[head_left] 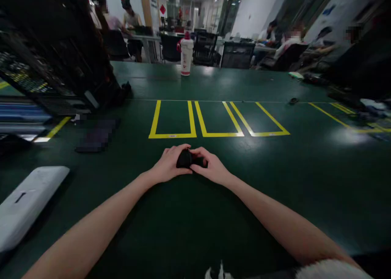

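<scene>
A small black object [187, 159] rests low over the dark green table [189, 230], gripped from both sides. My left hand [168, 165] curls its fingers around its left end. My right hand [211, 168] pinches its right end. The hands meet just in front of the yellow taped boxes [172, 119]. What the black object is cannot be made out.
A white flat device [27, 201] lies at the left edge. Dark racks and stacked trays [45, 67] stand at the left. A white bottle [186, 55] stands at the far side. A small dark item [293, 101] lies to the right. Seated people work at far desks.
</scene>
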`<state>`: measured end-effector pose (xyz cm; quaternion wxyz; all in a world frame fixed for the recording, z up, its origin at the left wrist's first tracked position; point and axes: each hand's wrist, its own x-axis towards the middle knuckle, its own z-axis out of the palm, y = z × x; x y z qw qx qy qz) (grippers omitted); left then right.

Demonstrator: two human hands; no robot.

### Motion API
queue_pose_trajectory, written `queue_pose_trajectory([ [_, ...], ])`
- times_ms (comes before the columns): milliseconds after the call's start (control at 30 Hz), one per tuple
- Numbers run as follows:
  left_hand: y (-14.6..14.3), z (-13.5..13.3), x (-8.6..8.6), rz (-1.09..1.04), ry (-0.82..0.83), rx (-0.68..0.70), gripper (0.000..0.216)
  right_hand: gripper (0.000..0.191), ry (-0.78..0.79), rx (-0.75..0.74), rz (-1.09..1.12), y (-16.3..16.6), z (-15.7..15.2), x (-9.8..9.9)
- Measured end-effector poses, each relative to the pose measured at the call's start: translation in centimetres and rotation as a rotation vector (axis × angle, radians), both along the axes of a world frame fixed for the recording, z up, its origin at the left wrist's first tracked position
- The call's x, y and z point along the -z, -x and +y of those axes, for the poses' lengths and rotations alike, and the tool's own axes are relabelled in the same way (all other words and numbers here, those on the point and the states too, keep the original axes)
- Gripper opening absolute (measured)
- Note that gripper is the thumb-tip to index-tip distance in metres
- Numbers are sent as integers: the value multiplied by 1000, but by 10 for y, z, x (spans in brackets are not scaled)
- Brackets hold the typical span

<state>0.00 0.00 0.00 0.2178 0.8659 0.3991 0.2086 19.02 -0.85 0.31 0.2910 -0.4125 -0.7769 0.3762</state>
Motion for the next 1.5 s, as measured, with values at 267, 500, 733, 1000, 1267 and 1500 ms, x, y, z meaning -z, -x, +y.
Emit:
queue_pose_trajectory([
  [267, 1, -2, 0, -91, 82, 17, 65, 25, 134, 36, 190, 6, -1, 4],
  [500, -1, -8, -1, -164, 168, -37, 63, 27, 167, -21, 196, 4, -2, 3],
  [733, -3, -15, -4, -181, 147, -53, 61, 31, 147, -64, 253, 2, -6, 2],
  [1000, -4, -15, -8, -154, 89, -5, 64, 13, 240, 34, 316, 6, -2, 5],
  [1267, -4, -16, -7, -160, 36, 5, 66, 19, 247, 43, 218, 8, -3, 2],
  [1500, -3, -18, -8, -140, 30, 33, 62, 21, 251, -75, 381, 4, -3, 9],
])
